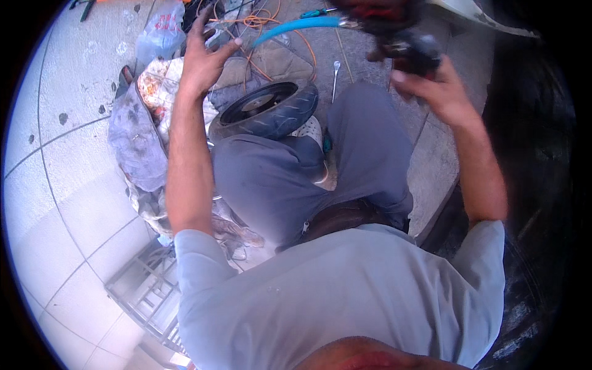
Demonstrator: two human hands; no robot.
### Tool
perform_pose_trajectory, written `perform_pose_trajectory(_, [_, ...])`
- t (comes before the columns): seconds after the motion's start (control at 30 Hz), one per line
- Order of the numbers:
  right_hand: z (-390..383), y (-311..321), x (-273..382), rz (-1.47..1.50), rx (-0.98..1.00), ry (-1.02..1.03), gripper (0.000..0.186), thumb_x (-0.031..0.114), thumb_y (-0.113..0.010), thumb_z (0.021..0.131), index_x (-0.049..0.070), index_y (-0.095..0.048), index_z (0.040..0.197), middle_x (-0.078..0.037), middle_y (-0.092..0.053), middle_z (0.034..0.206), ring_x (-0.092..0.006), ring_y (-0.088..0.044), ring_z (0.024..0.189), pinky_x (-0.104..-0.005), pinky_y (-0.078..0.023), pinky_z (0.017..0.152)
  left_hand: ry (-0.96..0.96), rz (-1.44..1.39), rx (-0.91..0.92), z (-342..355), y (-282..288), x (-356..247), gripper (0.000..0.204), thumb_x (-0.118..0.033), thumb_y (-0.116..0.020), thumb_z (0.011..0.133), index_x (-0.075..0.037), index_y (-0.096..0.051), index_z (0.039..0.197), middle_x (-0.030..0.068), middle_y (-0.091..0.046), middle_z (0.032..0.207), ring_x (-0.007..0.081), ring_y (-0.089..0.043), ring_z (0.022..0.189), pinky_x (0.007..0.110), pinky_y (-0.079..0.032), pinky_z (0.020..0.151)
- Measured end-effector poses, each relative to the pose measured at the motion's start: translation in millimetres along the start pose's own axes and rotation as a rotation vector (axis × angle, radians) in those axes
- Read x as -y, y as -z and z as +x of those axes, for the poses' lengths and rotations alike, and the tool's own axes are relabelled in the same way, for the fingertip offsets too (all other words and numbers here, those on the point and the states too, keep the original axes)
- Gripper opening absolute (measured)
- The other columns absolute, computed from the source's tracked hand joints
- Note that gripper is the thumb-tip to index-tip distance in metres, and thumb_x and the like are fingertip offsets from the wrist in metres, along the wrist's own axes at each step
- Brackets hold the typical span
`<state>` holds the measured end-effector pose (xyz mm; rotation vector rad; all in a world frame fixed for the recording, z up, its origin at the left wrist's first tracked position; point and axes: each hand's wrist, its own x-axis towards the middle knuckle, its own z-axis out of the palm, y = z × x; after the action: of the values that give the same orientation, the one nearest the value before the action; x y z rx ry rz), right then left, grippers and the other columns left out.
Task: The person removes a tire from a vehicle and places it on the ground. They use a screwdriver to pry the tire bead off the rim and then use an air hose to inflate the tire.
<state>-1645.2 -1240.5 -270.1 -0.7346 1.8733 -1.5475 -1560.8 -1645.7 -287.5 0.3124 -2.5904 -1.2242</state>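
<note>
My left hand (206,58) is raised at the upper left with its fingers apart and the thumb stretched toward an orange cord. Nothing shows in its grasp. At the upper right, my right hand (441,89) is closed round a blurred black-and-red tool (416,58), whose exact kind I cannot make out. A thick blue hose (296,28) runs from the left to a metal fitting beside this tool; whether they are joined is unclear. Between my arms, a small black-tyred wheel (277,114) rests tilted just beyond my knees, touching neither hand.
Tangled orange cord (265,21) lies at the top. A wrench (336,77) and a green-handled screwdriver (314,12) are on the floor. Dirty cloths (139,135) and a clear plastic bag (161,34) sit at left, a metal rack (148,290) at lower left. Something dark fills the right side.
</note>
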Motion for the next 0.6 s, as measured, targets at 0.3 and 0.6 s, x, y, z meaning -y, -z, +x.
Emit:
perform_pose_trajectory(0.3, [38, -14, -8, 0.39, -0.061, -0.179, 0.034, 0.024, -0.065, 0.093, 0.002, -0.056, 0.117, -0.001, -0.047, 0.06, -0.0123, -0.045, 0.046, -0.0279, -0.038, 0.046, 0.694, -0.802, 0.488, -26, 8, 71, 0.05, -0.037, -0.05, 0.108, 0.007, -0.06, 0.13, 0.0218, -0.072, 0.113, 0.0301, -0.073, 0.095, 0.038, -0.059, 0.089])
perform_pose_trajectory(0.6, [87, -29, -67, 0.618, -0.113, -0.394, 0.019, 0.027, -0.066, 0.098, 0.011, -0.058, 0.093, 0.003, -0.048, 0.063, -0.0118, -0.05, 0.057, -0.0297, -0.041, 0.057, 0.476, -0.192, 0.615, -54, -12, 119, 0.046, -0.029, -0.06, 0.104, 0.0, -0.06, 0.139, 0.0124, -0.073, 0.118, 0.0181, -0.067, 0.105, 0.032, -0.053, 0.09])
